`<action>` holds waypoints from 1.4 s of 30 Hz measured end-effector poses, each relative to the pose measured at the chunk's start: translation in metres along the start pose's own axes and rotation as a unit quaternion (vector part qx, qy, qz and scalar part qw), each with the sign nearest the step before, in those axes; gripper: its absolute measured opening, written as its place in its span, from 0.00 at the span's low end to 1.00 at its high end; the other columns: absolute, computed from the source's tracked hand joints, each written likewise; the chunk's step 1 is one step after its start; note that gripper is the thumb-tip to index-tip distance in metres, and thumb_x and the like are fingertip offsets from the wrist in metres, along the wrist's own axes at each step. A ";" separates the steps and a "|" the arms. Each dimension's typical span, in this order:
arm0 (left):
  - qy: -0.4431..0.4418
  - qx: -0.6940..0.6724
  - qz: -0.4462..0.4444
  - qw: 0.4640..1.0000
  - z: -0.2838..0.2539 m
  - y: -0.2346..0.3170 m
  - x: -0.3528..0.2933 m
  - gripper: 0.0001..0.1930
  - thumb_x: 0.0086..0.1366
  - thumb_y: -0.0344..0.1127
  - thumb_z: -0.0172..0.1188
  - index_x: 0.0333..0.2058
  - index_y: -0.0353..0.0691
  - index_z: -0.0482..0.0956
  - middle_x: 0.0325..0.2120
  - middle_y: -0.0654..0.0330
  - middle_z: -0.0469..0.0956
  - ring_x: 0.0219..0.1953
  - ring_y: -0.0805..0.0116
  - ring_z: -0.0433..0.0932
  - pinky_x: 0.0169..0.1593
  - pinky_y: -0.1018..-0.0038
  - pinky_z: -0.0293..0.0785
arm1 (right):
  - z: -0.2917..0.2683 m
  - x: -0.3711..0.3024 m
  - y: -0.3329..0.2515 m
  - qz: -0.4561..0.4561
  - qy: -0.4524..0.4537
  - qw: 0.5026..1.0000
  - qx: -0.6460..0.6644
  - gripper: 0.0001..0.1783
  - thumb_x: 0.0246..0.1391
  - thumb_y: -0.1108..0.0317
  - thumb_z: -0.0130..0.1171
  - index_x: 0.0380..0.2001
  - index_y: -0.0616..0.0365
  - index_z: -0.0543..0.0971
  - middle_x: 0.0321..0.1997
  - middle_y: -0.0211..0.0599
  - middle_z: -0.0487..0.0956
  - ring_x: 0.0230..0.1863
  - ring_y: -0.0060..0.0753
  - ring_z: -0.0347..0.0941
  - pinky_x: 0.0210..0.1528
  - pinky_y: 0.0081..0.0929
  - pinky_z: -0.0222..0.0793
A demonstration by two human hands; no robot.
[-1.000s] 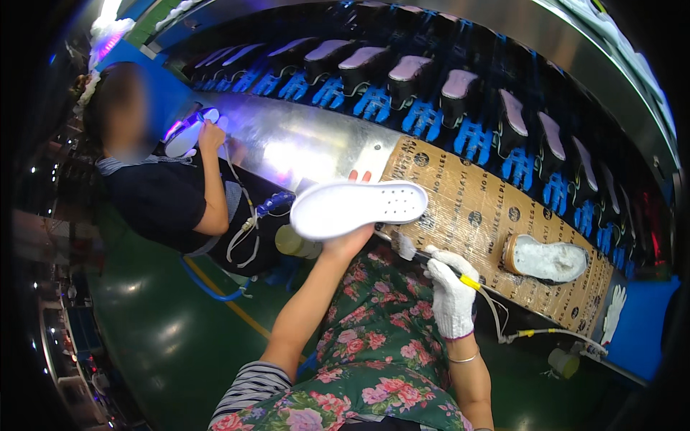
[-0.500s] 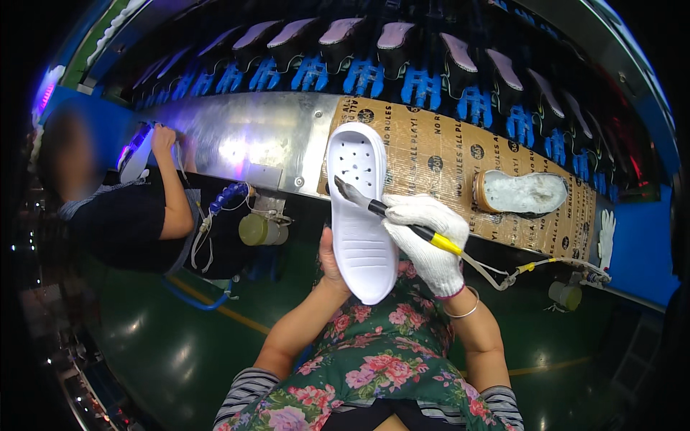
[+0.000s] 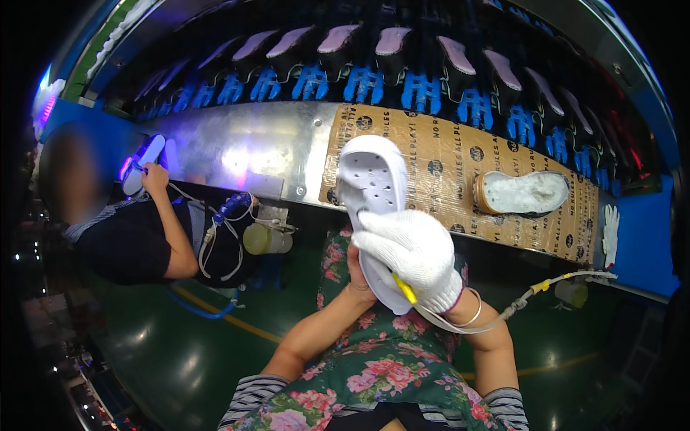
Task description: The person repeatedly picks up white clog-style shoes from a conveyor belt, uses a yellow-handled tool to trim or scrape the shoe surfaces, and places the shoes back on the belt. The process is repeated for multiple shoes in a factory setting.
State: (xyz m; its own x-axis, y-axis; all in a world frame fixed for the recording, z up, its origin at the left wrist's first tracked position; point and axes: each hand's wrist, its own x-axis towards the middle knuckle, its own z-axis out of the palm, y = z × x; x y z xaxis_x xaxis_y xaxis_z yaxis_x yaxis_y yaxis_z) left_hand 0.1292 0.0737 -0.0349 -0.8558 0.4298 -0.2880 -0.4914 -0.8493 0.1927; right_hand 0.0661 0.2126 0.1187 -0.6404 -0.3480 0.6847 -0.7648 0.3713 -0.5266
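Observation:
A white foam clog with small holes in its toe part is held up in front of me, its toe end pointing away. My bare left hand grips it from the left side and underneath, fingers partly hidden. In a white knit glove, my right hand closes around a hose-fed brush, whose yellow-taped end pokes out below the palm. The glove covers the middle of the clog, and the brush's bristle end cannot be made out clearly. A pale hose trails from the brush past my right wrist.
Cardboard covers part of the metal bench; a worn shoe-shaped holder lies on it. A spare glove hangs at right. Shoe lasts on blue clamps line the back. At left, a co-worker handles another shoe.
The clog has shifted slightly right and tilted. My right hand has moved left over it, turning the brush so its handle is mostly covered. The co-worker's hand has lowered.

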 end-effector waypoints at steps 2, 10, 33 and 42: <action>-0.006 0.004 0.046 0.999 0.006 0.009 0.000 0.51 0.64 0.75 0.56 0.75 0.48 0.57 0.70 0.53 0.67 0.70 0.53 0.69 0.73 0.52 0.65 | -0.004 -0.002 0.004 0.046 0.015 0.997 0.068 0.22 0.40 0.76 0.72 0.44 0.55 0.87 0.47 0.45 0.87 0.45 0.49 0.85 0.46 0.40 0.80; 0.012 0.037 0.095 0.995 -0.018 0.018 0.014 0.51 0.66 0.79 0.48 0.74 0.45 0.59 0.69 0.51 0.68 0.69 0.52 0.69 0.73 0.53 0.64 | 0.019 -0.011 0.005 0.007 0.061 0.998 0.035 0.14 0.46 0.72 0.72 0.40 0.51 0.88 0.43 0.37 0.88 0.40 0.42 0.85 0.43 0.38 0.81; -0.178 -0.070 0.118 0.974 0.047 0.066 0.054 0.51 0.62 0.84 0.48 0.72 0.52 0.62 0.62 0.42 0.69 0.55 0.36 0.73 0.50 0.38 0.77 | 0.008 -0.021 0.025 0.042 -0.014 0.975 0.216 0.16 0.43 0.74 0.74 0.39 0.51 0.87 0.44 0.37 0.88 0.42 0.43 0.85 0.45 0.36 0.80; -0.241 -0.028 0.006 0.970 0.044 0.088 0.060 0.59 0.54 0.83 0.61 0.73 0.47 0.59 0.62 0.40 0.67 0.53 0.43 0.72 0.50 0.48 0.77 | 0.001 -0.032 0.025 0.053 -0.059 0.978 0.191 0.13 0.47 0.73 0.74 0.38 0.48 0.88 0.45 0.36 0.88 0.44 0.43 0.85 0.45 0.38 0.80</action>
State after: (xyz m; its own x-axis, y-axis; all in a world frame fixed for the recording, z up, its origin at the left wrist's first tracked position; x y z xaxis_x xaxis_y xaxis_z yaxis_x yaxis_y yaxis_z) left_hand 0.0273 0.0384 0.0054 -0.8441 0.5018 0.1891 -0.4832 -0.8647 0.1374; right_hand 0.0673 0.2323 0.0827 -0.7036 -0.4299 0.5658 -0.6507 0.0701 -0.7561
